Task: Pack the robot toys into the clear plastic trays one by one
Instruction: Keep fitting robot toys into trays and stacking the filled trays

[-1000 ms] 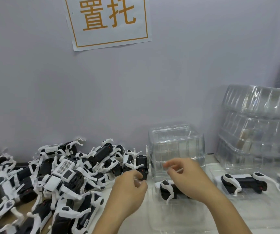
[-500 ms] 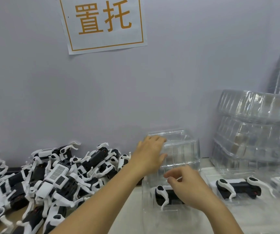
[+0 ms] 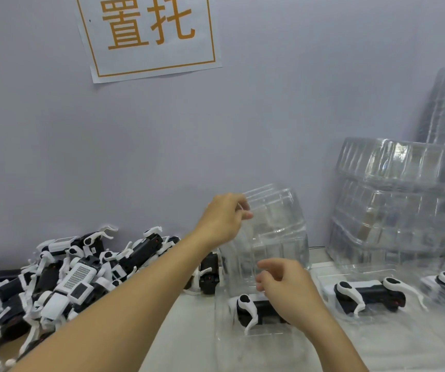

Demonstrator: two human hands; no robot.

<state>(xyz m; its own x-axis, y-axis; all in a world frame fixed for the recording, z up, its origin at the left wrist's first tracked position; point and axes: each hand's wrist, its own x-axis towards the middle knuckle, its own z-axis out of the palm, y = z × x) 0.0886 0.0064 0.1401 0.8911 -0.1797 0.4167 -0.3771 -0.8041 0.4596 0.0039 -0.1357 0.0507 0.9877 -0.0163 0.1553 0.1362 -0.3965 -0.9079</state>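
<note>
Trouble could come from the thin tray [image 3: 267, 232] my left hand [image 3: 222, 220] pinches by its top edge: nested ones may lift along. My right hand [image 3: 287, 287] hovers loosely curled, empty, above the packed robot toy [image 3: 256, 311], loose toys [image 3: 76, 275] piled under my left forearm

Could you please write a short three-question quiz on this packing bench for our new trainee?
1. True or false: the left hand pinches the top edge of a clear plastic tray lifted off the stack.
2. Where is the loose pile of black-and-white robot toys? A) right of the hands B) left of the hands C) on the wall
3. Fill in: the right hand hovers over a black-and-white robot toy lying in a ____ tray on the white table.

Key: 1 true; 2 B; 3 clear plastic.
</note>
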